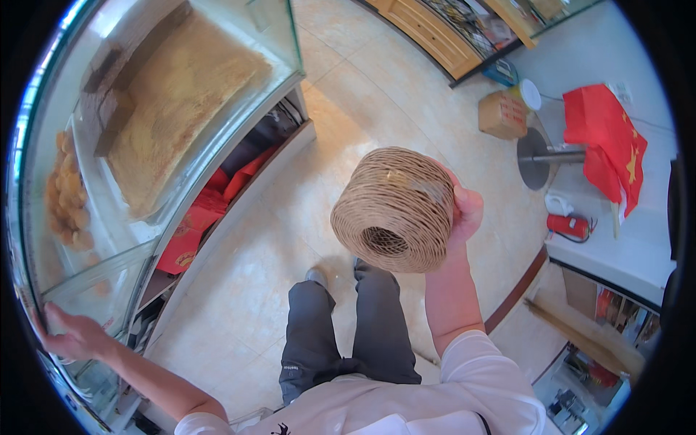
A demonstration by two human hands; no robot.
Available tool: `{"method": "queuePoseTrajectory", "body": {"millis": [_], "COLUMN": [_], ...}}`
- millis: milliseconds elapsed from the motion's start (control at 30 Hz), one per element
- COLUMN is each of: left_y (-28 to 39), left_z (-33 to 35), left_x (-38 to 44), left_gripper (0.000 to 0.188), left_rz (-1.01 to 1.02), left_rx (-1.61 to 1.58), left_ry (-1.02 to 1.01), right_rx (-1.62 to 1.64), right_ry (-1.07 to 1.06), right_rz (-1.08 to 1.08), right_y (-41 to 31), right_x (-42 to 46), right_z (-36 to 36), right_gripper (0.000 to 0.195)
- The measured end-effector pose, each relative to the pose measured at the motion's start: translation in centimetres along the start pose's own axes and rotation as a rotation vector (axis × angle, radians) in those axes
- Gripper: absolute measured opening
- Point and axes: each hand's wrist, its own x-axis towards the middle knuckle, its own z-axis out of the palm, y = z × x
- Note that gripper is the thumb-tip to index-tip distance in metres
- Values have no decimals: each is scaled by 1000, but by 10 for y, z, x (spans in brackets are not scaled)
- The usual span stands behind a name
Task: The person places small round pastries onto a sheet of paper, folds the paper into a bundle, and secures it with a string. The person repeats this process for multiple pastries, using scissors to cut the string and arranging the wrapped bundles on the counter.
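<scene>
My right hand (466,212) holds a large spool of brown twine (399,209) up in front of me. My fingers are behind its right side, and the hollow core faces down toward my body. Strips of shiny clear tape or film show on the upper side of the twine. At the far left, my left hand (73,334) is at the outer edge of a glass display case (98,266). Its thumb stands away from the other fingers, whose tips are hard to make out at the picture's rim, so its grip cannot be told.
Inside the case lie a wide tan slab (190,109) and yellowish lumps (68,190). Red paper items (198,212) fill the shelf below. Along the right wall are a cardboard box (501,115), a round-based metal stand (533,159), a red flag (609,141) and a fire extinguisher (568,225).
</scene>
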Motion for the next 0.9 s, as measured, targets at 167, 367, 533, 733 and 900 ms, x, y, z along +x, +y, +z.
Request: {"method": "queuePoseTrajectory", "body": {"millis": [167,367,533,733,900], "left_y": [191,375,402,434,464], "left_z": [-53,-185,-215,-253,-261], "left_x": [-20,46,76,102,91], "left_gripper": [36,11,5,8,14], "left_rz": [-16,-14,227,171,-10], "left_rx": [-635,-1477,-1425,-1416,-1468], "left_ry": [-87,-1120,-1317,-1564,-1716], "right_rx": [-260,-593,-894,-1031,-1181], "right_ry": [121,244,248,265,287], "right_rz": [-31,21,-106,-323,-426], "right_y": [-60,-137,-184,-233,-255], "right_x": [-36,-88,-121,-146,-147], "right_z": [59,149,183,203,187], "right_gripper": [69,58,47,33,24]}}
